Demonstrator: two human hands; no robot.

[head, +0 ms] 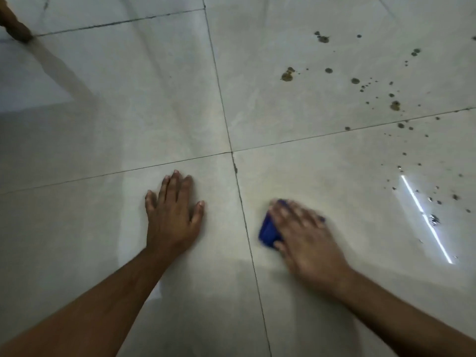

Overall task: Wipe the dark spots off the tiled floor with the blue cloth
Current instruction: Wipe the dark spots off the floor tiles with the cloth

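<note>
My right hand point(306, 235) presses a crumpled blue cloth point(268, 231) flat onto a pale floor tile point(334, 166); the hand is blurred and covers most of the cloth. My left hand point(172, 212) lies flat on the neighbouring tile with its fingers spread and nothing under it. Dark spots point(394, 105) are scattered over the tiles at the upper right, a larger brownish blot point(287, 75) among them. More small spots point(435, 219) lie to the right of the cloth, apart from it.
Dark grout lines point(231, 152) cross just ahead of my hands. A brown wooden furniture leg point(15, 24) stands at the top left corner. A bright streak of reflected light point(425, 217) runs across the tile at the right.
</note>
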